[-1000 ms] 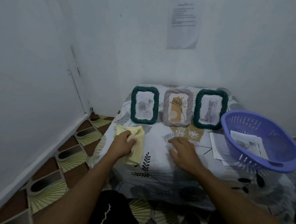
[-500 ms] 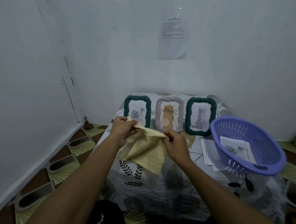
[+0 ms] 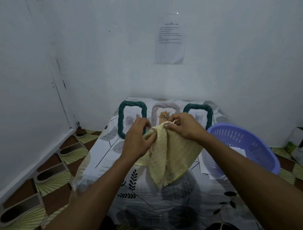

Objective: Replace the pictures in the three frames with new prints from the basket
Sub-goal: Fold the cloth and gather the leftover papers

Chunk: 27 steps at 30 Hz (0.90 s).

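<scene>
Three picture frames stand in a row at the back of the low table: a green frame (image 3: 123,119) on the left, a grey frame (image 3: 158,110) in the middle, and a second green frame (image 3: 207,115) with a cat picture on the right. My left hand (image 3: 137,140) and my right hand (image 3: 183,127) both pinch the top edge of a yellow cloth (image 3: 170,156), which hangs above the table in front of the frames. At the right sits a purple basket (image 3: 259,153) with prints inside, mostly hidden by my right arm.
A leaf-patterned sheet covers the table (image 3: 111,156). Loose sheets of paper (image 3: 204,166) lie under the basket's left side. Walls close in behind and to the left, with a printed notice (image 3: 170,41) taped up. A white box (image 3: 299,145) stands on the patterned floor at far right.
I lifted the yellow cloth off the table with both hands. My hands have since come closer together, gathering its top edge, so it now hangs in folds.
</scene>
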Each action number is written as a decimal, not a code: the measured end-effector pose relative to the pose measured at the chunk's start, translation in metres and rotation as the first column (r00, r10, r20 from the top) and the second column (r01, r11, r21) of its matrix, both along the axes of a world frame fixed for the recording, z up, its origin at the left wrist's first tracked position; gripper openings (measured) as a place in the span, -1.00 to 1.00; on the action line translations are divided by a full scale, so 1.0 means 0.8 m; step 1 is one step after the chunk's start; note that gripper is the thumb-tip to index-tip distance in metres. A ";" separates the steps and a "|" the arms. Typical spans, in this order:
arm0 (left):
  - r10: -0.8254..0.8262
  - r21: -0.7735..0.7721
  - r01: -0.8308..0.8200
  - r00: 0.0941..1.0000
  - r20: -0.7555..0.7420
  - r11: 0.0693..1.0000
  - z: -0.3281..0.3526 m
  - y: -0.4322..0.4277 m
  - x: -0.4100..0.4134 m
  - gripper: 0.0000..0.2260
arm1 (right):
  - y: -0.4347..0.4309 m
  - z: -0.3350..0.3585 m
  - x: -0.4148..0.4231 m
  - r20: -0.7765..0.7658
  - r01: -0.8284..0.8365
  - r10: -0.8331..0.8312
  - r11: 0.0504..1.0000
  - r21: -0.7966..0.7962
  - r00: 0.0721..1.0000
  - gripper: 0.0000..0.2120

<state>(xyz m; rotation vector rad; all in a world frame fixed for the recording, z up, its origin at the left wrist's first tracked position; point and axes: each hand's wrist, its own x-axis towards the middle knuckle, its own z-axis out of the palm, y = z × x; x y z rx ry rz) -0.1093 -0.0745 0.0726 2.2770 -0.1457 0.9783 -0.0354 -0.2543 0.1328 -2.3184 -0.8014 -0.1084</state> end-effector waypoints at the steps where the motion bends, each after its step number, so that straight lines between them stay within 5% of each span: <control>1: -0.019 -0.009 0.019 1.000 0.010 1.000 0.000 -0.004 -0.001 -0.85 | 0.000 0.001 0.001 0.001 0.004 -0.004 1.000 -0.005 1.000 -0.83; 8: -0.122 -0.290 0.090 0.988 -0.094 0.953 0.002 -0.017 0.007 -0.95 | -0.010 0.013 -0.006 -0.194 -0.200 0.218 0.974 0.108 0.957 -0.82; 12: -0.150 -0.410 0.053 0.967 -0.207 0.910 0.016 0.001 0.014 -0.93 | -0.037 0.015 0.012 -0.341 -0.280 0.255 0.960 -0.027 0.905 -0.91; 18: -0.194 -0.145 0.160 0.945 -0.263 0.976 0.042 0.018 0.015 -0.89 | -0.055 0.026 0.030 0.054 -0.093 0.112 0.957 -0.276 0.992 -0.87; 27: -0.189 -0.073 0.174 0.910 -0.369 0.982 0.045 0.033 0.012 -0.86 | -0.057 0.028 0.035 0.175 -0.117 0.170 0.953 -0.278 0.970 -0.81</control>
